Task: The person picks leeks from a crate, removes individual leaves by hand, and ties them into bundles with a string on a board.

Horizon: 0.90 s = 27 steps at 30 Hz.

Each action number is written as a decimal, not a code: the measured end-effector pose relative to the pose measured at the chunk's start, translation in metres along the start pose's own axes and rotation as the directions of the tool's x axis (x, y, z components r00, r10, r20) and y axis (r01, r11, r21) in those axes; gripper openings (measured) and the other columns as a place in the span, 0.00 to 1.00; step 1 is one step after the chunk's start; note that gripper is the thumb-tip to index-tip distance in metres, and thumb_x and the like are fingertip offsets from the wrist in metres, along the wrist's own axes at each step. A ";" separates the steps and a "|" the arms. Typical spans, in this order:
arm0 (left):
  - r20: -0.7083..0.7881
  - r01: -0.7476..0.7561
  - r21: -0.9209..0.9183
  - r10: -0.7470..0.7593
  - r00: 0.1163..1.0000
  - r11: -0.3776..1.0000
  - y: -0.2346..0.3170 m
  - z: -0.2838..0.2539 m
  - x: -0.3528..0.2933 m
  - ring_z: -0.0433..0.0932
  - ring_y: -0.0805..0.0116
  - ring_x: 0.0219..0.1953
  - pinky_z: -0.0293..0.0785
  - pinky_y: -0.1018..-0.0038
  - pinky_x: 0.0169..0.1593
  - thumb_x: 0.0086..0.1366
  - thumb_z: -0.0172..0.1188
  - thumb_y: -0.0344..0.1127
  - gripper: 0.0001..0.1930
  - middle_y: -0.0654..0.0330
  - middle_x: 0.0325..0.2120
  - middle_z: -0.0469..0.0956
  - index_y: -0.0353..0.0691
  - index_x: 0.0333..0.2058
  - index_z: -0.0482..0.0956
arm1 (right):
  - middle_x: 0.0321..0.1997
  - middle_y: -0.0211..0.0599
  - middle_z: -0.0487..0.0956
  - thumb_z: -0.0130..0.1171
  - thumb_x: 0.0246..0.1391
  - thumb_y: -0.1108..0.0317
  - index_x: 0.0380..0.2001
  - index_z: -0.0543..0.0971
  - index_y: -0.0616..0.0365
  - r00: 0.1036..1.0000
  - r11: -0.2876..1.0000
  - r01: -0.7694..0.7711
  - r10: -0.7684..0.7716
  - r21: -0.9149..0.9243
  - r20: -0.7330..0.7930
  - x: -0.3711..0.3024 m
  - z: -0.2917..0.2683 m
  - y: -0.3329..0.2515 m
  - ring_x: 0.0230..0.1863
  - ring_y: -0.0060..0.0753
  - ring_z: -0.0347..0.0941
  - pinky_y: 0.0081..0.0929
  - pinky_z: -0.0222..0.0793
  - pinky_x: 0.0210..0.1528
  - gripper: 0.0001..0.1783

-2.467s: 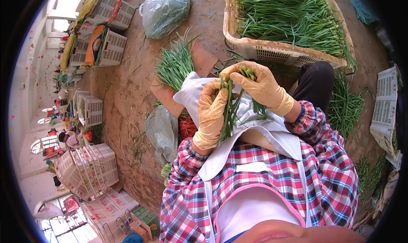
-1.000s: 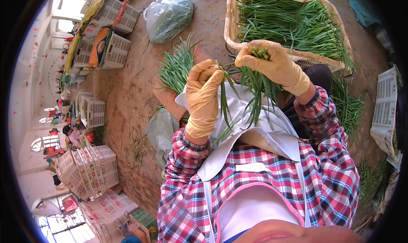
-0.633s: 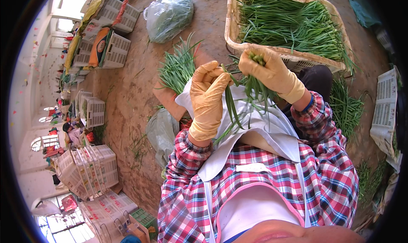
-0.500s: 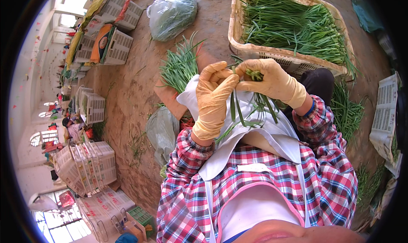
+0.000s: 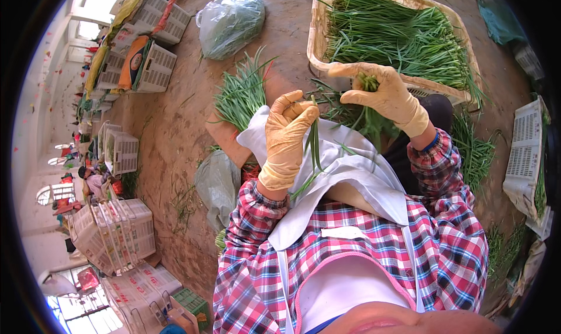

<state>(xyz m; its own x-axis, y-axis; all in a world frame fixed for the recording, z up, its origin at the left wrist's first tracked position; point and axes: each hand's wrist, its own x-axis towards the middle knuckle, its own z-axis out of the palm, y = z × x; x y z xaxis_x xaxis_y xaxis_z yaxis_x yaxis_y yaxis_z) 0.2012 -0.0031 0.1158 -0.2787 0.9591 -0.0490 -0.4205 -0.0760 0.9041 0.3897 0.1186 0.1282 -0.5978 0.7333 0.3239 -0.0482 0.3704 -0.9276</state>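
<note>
Both my hands wear yellowish rubber gloves and are held above the pale apron on my lap. My left hand (image 5: 287,136) pinches a few loose chive leaves (image 5: 314,150), which hang down from its fingertips. My right hand (image 5: 385,95) is curled round a small bunch of chives (image 5: 368,81). Its thumb and forefinger are spread apart, the cut ends show between them, and the blurred leaves trail below. Beyond my left hand lies a pile of chives (image 5: 241,95). Past my right hand stands a cream plastic crate (image 5: 314,39) filled with chives laid in rows.
A clear plastic bag (image 5: 231,27) sits on the dirt floor ahead, and a grey bag (image 5: 217,185) lies by my left elbow. Loose chives (image 5: 472,153) are strewn at the right, beside another crate (image 5: 522,158). Stacked crates (image 5: 114,234) and a person (image 5: 95,182) are at the left.
My hands have moved apart. The right one shifted right with its bunch and its thumb and forefinger spread; the left one drew back slightly, keeping a few leaves.
</note>
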 end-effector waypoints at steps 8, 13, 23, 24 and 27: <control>0.118 -0.016 0.068 0.008 0.993 0.998 0.001 0.030 0.013 0.80 0.72 0.39 0.76 0.78 0.47 0.60 0.65 0.23 0.22 0.55 0.37 0.82 0.33 0.52 0.69 | 0.26 0.19 0.76 0.67 0.55 0.67 0.31 0.80 0.60 0.989 0.957 -0.096 0.123 0.273 -0.084 0.013 0.017 -0.003 0.27 0.10 0.67 0.13 0.66 0.30 0.08; 0.170 0.027 -0.027 -0.022 0.985 0.999 -0.010 0.037 0.014 0.80 0.73 0.38 0.77 0.79 0.45 0.61 0.65 0.23 0.20 0.56 0.37 0.82 0.33 0.50 0.70 | 0.27 0.21 0.77 0.67 0.55 0.67 0.32 0.81 0.61 0.999 0.939 0.040 -0.040 0.342 -0.008 0.007 0.020 0.003 0.28 0.11 0.68 0.14 0.67 0.32 0.09; 0.110 0.072 -0.081 -0.062 0.992 0.994 -0.031 0.018 0.010 0.82 0.67 0.41 0.79 0.74 0.48 0.63 0.62 0.24 0.17 0.53 0.40 0.81 0.32 0.51 0.71 | 0.20 0.21 0.68 0.59 0.63 0.61 0.34 0.79 0.60 0.973 0.763 -0.059 0.188 0.643 -0.134 -0.005 0.025 0.037 0.22 0.14 0.64 0.15 0.61 0.25 0.12; 0.075 0.038 -0.068 -0.033 0.997 0.997 -0.030 0.012 0.010 0.82 0.67 0.41 0.79 0.73 0.49 0.63 0.62 0.24 0.17 0.53 0.41 0.81 0.32 0.51 0.71 | 0.20 0.22 0.69 0.59 0.63 0.60 0.34 0.79 0.59 0.962 0.752 -0.013 0.190 0.659 -0.198 -0.004 0.017 0.038 0.21 0.15 0.64 0.16 0.61 0.25 0.12; 0.055 -0.058 0.045 0.056 0.997 0.997 -0.027 -0.006 0.008 0.80 0.65 0.46 0.76 0.68 0.55 0.66 0.58 0.25 0.14 0.55 0.44 0.80 0.34 0.51 0.73 | 0.20 0.23 0.71 0.59 0.62 0.58 0.35 0.81 0.60 0.950 0.674 0.084 0.168 0.734 -0.263 -0.004 -0.005 0.041 0.21 0.15 0.65 0.14 0.60 0.23 0.15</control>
<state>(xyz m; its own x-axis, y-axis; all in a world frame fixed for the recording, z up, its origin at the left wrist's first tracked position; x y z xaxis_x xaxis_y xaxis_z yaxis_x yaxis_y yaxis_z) 0.2052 0.0054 0.0883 -0.2533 0.9671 0.0249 -0.3641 -0.1192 0.9237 0.3937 0.1338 0.0902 -0.3654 0.9088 0.2012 -0.6702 -0.1068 -0.7345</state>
